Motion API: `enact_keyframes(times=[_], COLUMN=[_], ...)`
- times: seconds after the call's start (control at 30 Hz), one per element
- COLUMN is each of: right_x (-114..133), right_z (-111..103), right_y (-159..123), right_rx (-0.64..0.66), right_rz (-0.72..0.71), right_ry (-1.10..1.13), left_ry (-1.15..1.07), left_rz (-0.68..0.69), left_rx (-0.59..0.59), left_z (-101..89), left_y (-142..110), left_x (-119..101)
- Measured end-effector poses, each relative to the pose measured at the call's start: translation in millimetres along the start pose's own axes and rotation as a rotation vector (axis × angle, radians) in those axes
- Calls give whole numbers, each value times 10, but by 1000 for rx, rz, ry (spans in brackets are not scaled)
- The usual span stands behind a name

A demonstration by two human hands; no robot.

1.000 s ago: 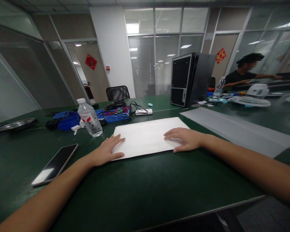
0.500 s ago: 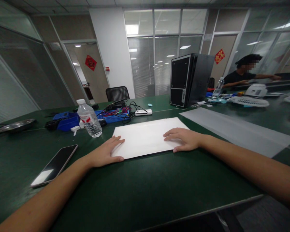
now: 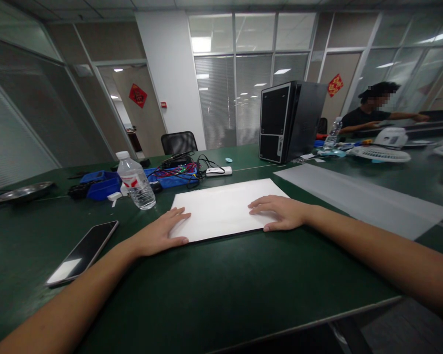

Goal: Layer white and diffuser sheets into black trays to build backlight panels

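Note:
A white rectangular sheet lies flat on the dark green table in front of me. My left hand rests palm down on the sheet's near left corner, fingers stretched out flat. My right hand lies palm down on the near right corner, fingers also flat and slightly apart. Neither hand holds anything.
A phone lies left of my left arm. A water bottle, blue trays and tangled cables sit behind. A black computer tower stands at the back. A long translucent sheet lies to the right. Another person sits far right.

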State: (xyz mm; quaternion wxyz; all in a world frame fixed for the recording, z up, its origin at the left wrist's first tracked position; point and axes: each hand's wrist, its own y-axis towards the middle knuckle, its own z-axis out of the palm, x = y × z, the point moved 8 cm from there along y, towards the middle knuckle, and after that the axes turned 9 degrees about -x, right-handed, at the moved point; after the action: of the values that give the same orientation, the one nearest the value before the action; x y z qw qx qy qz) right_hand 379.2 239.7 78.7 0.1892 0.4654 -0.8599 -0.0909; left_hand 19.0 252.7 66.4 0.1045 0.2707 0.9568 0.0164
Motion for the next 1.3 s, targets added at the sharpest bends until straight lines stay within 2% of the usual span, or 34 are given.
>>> enact_keyframes(times=[0.43, 0.73, 1.1, 1.2, 1.3], right_x=[-6, -6, 38, 70, 22], right_z=[35, 33, 33, 12, -125], right_y=[1, -9, 0, 10, 29], right_rx=[5, -16, -25, -51, -155], right_rz=[-24, -44, -66, -106, -105], right_ry=[-17, -18, -52, -91, -222], left_ry=[27, 43, 60, 57, 59], left_rz=[14, 62, 52, 55, 55], left_rx=[-22, 3, 17, 1, 2], left_z=[-32, -15, -15, -27, -31], left_y=[-4, -17, -16, -20, -19], left_x=[-80, -110, -131, -124, -124])
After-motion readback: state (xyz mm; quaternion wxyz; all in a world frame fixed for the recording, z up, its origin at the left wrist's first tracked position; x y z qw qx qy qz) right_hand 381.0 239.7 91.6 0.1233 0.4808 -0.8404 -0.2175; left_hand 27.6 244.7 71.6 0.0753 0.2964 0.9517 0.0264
